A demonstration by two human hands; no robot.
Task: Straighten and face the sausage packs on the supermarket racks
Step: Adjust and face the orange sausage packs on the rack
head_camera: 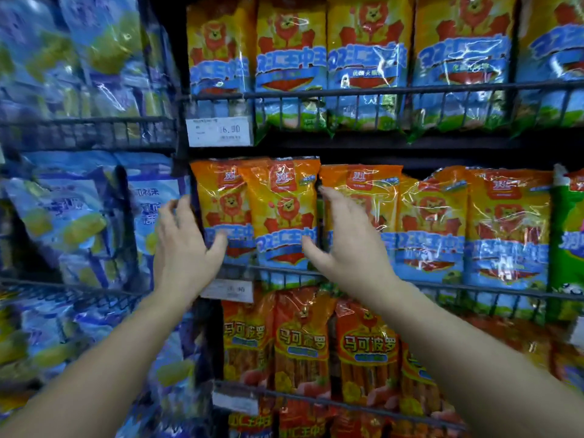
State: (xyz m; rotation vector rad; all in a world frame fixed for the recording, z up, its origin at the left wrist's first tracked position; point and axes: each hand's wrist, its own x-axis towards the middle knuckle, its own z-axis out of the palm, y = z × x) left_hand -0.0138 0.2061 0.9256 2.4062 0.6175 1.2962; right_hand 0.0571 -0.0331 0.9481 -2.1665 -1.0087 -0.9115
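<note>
Left hand (186,248) and right hand (344,245), both spread open and gripping nothing, flank two orange sausage packs (284,216) at the middle rack's (442,284) left end; uneven inward pressure could buckle the slick packs or tip them forward.

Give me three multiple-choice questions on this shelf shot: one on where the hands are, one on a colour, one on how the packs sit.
1. Which rack are the left hand and right hand at? A the top rack; B the middle rack; C the bottom rack.
2. What colour are most packs in the left bay? A blue; B red; C black.
3. How are the two packs between the hands? A lying flat; B lifted clear; C upright in the rack.

Answers:
1 B, both hands flank packs on the middle rack.
2 A, blue wrappers fill that side.
3 C, their bottoms sit behind the rack's front wire.
</note>
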